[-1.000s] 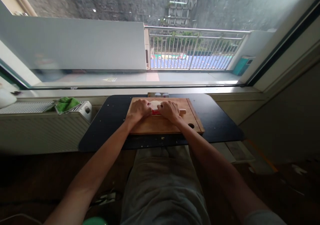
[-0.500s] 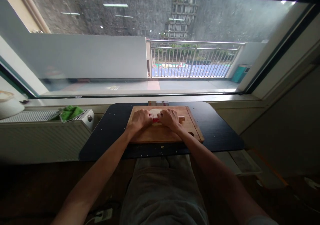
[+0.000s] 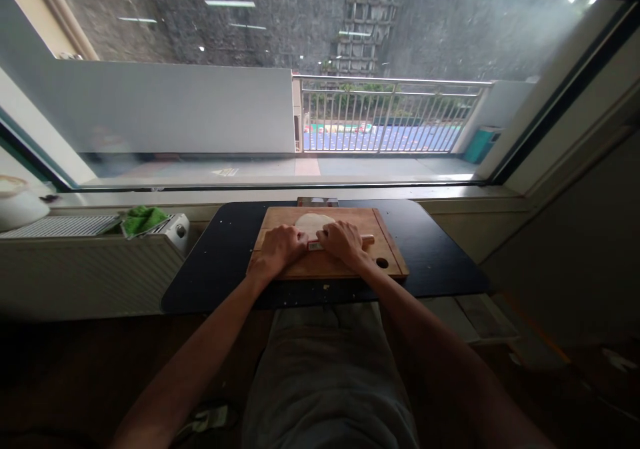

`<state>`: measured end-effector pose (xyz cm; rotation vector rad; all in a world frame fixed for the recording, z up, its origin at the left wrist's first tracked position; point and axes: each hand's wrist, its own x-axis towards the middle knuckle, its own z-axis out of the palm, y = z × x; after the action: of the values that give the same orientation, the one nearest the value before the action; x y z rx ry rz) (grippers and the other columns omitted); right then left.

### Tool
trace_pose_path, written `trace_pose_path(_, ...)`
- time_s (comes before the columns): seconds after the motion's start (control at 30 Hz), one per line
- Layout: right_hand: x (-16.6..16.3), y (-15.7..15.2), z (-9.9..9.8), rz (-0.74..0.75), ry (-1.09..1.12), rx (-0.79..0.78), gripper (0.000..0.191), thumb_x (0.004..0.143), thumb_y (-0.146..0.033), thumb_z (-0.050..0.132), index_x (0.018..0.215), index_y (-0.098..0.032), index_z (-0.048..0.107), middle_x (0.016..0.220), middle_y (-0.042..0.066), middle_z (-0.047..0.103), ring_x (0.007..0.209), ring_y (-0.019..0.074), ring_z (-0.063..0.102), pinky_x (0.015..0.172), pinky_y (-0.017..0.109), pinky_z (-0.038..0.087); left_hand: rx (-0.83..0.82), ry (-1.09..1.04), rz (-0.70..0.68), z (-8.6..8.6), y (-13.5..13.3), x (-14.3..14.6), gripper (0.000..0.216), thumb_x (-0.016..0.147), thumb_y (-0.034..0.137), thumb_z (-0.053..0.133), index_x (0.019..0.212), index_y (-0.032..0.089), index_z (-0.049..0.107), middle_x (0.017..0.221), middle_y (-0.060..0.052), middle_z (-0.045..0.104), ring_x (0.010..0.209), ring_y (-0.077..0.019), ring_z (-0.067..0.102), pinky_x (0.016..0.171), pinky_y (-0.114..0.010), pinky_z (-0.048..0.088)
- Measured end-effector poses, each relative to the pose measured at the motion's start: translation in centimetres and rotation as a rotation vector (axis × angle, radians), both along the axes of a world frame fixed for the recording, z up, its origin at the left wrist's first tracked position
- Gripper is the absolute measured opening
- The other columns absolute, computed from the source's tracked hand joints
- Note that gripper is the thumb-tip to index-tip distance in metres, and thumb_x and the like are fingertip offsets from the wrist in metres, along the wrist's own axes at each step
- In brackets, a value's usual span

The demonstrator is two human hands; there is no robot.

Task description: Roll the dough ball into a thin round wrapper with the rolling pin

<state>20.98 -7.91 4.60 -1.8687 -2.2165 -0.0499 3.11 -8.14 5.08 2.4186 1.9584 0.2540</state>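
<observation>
A wooden rolling pin [image 3: 369,240] lies crosswise over a wooden cutting board [image 3: 330,268], with a red and white label at its middle. My left hand [image 3: 285,241] is closed around its left part, and my right hand [image 3: 343,239] grips the right part, leaving the right end sticking out. Just beyond the pin, a flat round of pale dough [image 3: 311,223] rests on the board. The pin sits at the dough's near edge. Both hands hide much of the pin.
The board lies on a black table [image 3: 435,256] with a few pale crumbs. Behind its far edge is a small box-like object [image 3: 318,202] by the window. A green cloth [image 3: 144,220] lies on the radiator [image 3: 90,269] at left, near a white pot [image 3: 20,202].
Both hands and the rolling pin have come toward me across the dough. More of the dough's far part shows now. The view has tilted slightly.
</observation>
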Motion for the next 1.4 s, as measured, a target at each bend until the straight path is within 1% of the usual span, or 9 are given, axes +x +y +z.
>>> trace_pose_path(0.13,-0.2,1.6,0.6,-0.002,0.004,-0.012,0.041,0.104,-0.039,0.052,0.103,-0.016,0.086,0.107,0.019,0.083,0.100,0.0276,0.077,0.086,0.031,0.049,-0.005,-0.024,0.011,0.7,1.8,0.1,0.052,0.100,0.040,0.042,0.105,0.015,0.087,0.109,-0.021,0.082,0.104,-0.0331,0.078,0.095,-0.037,0.056)
trace_pose_path(0.27,-0.3,3.3,1.1,-0.017,0.026,-0.006,0.042,0.104,-0.036,0.049,0.099,-0.015,0.085,0.104,0.019,0.082,0.096,0.0270,0.077,0.083,0.030,0.048,0.003,-0.047,0.035,1.1,4.3,0.3,0.056,0.101,0.042,0.040,0.108,0.011,0.086,0.111,-0.023,0.081,0.107,-0.0338,0.077,0.097,-0.038,0.057)
trace_pose_path(0.37,-0.3,4.5,1.4,-0.025,0.044,-0.026,0.043,0.105,-0.036,0.048,0.103,-0.013,0.085,0.106,0.021,0.081,0.096,0.0265,0.077,0.082,0.029,0.047,-0.010,-0.045,0.026,1.2,5.9,0.5,0.058,0.102,0.045,0.039,0.112,0.010,0.085,0.112,-0.023,0.081,0.110,-0.0340,0.077,0.098,-0.038,0.056)
trace_pose_path(0.47,-0.2,5.1,1.5,-0.022,0.050,-0.056,0.044,0.105,-0.036,0.048,0.107,-0.012,0.084,0.107,0.021,0.081,0.095,0.0262,0.077,0.080,0.029,0.047,-0.065,-0.028,0.018,1.2,6.6,0.6,0.059,0.102,0.048,0.039,0.114,0.011,0.084,0.112,-0.023,0.081,0.111,-0.0325,0.077,0.097,-0.036,0.057)
trace_pose_path(0.57,-0.2,4.6,1.1,-0.024,0.035,-0.032,0.042,0.104,-0.038,0.050,0.106,-0.014,0.085,0.108,0.020,0.082,0.097,0.0266,0.077,0.082,0.029,0.048,-0.092,-0.013,0.015,1.1,6.1,0.5,0.062,0.103,0.051,0.037,0.115,0.009,0.082,0.113,-0.024,0.080,0.110,-0.0323,0.078,0.094,-0.034,0.057)
trace_pose_path(0.73,-0.4,2.3,0.4,-0.032,0.005,0.034,0.041,0.104,-0.039,0.051,0.107,-0.017,0.086,0.108,0.018,0.083,0.100,0.0264,0.077,0.087,0.030,0.050,-0.043,0.024,0.021,0.9,3.7,0.5,0.056,0.101,0.047,0.042,0.113,0.012,0.084,0.114,-0.023,0.081,0.110,-0.0323,0.077,0.094,-0.034,0.057)
trace_pose_path(0.97,-0.5,0.2,0.4,-0.031,-0.005,0.009,0.040,0.105,-0.041,0.053,0.107,-0.019,0.086,0.111,0.018,0.083,0.103,0.0273,0.077,0.089,0.031,0.051,-0.026,0.016,0.018,0.4,1.2,0.0,0.054,0.099,0.045,0.042,0.105,0.015,0.087,0.111,-0.022,0.081,0.106,-0.0327,0.078,0.094,-0.036,0.057)
trace_pose_path(1.17,-0.8,-0.3,0.5,-0.063,-0.005,-0.003,0.042,0.106,-0.040,0.049,0.111,-0.019,0.085,0.115,0.018,0.082,0.105,0.0279,0.077,0.091,0.032,0.051,-0.007,-0.001,-0.007,0.4,1.4,-0.1,0.054,0.099,0.043,0.043,0.103,0.014,0.088,0.108,-0.022,0.081,0.105,-0.0338,0.078,0.095,-0.038,0.057)
trace_pose_path(1.4,-1.0,1.8,1.1,-0.054,0.001,-0.001,0.043,0.106,-0.037,0.048,0.109,-0.016,0.084,0.111,0.019,0.082,0.103,0.0276,0.077,0.090,0.031,0.051,0.004,-0.009,-0.004,0.3,3.6,-0.1,0.053,0.099,0.041,0.043,0.105,0.013,0.087,0.109,-0.023,0.081,0.105,-0.0342,0.078,0.095,-0.038,0.057)
